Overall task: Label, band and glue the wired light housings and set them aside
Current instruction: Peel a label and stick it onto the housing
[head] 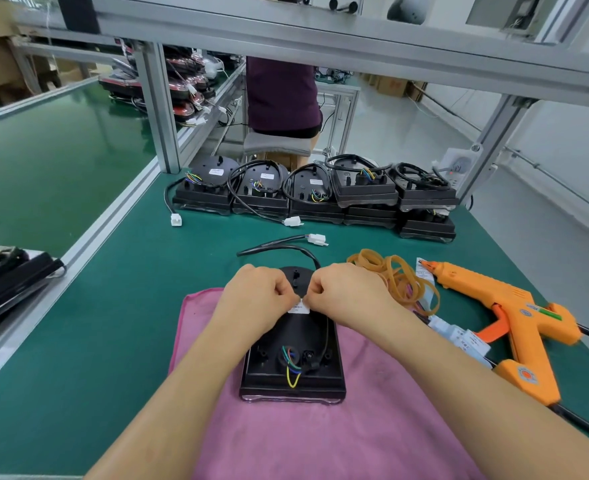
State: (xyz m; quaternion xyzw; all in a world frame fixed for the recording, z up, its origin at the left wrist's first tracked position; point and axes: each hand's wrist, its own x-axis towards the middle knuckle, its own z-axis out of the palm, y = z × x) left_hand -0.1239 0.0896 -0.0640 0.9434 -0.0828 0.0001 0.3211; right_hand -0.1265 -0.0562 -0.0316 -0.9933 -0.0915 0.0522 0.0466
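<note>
Pink cloth [372,438] is lying at my worktop's [130,323] near edge; beyond its far edge, a person [281,95] is sitting on a stool [275,145].

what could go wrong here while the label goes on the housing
1. Both the left hand and right hand pinch the small label over the housing; it may land crooked or creased.
2. The glue gun lies with its nozzle on paper strips beside the rubber bands; if hot, it could drip on or scorch them.
3. The housing's cable trails loose across the mat and might snag when the housing is moved.
</note>
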